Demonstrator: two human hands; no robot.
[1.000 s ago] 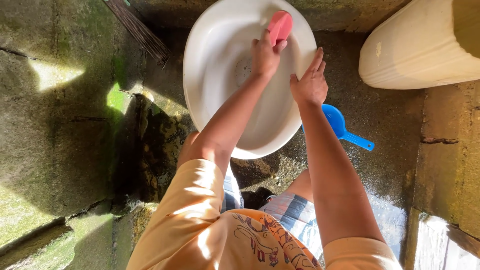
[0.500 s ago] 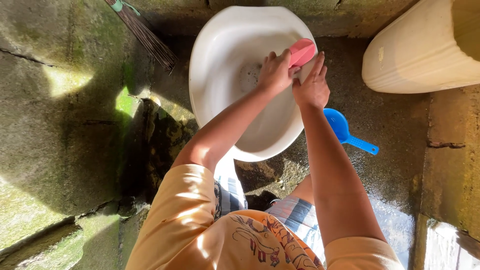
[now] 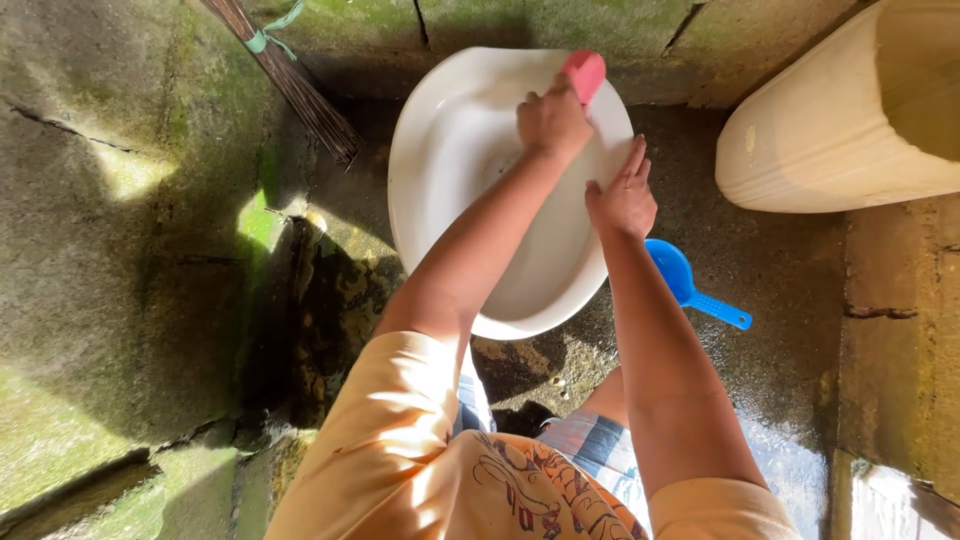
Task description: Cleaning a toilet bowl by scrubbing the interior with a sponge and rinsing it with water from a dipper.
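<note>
Seen from above, a person scrubs a white basin (image 3: 450,190) on wet concrete. The left hand (image 3: 553,120) grips a pink brush (image 3: 584,73) against the far rim; the right hand (image 3: 624,197), fingers spread, steadies the near edge, likely needing firm bracing.

Harsh sunlight, deep shadows, sharp focus

Pale orange short-sleeved shirt (image 3: 400,450) with dark swirling print, blue-and-white plaid shorts (image 3: 590,445), bare forearms.
</note>
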